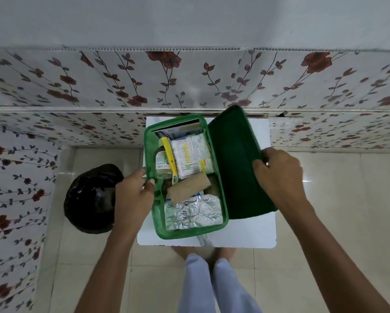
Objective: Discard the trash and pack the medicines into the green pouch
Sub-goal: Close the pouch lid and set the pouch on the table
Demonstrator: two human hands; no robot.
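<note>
The person's left hand (133, 195) pinches the left rim of the open green zip pouch (154, 177), thumb over the edge and fingers outside it, while the right hand (277, 177) grips the right edge of the pouch's dark green lid flap (234, 159), which stands swung open to the right and tilted up. The pouch lies between the two hands on a small white square table (246, 233) set against the flowered wall panel (189, 82) at the far side. Inside the pouch, along the left wall, a small clear glass bottle with a green label (162, 163) lies beside a yellow tube (169, 158); just right of these sits a white printed medicine box (193, 154), with more cartons tucked behind it at the far end. Nearer, a brown cardboard roll (188, 188) lies tilted across the middle, and at the near end a crumpled silver foil blister strip (193, 212) rests flat, touching the roll. On the tiled floor to the left of the table, well apart from the pouch but close behind the left wrist, stands a bin lined with a black plastic bag (90, 199). Pale trouser legs (212, 285) and bare feet show at the near edge beneath the table.
</note>
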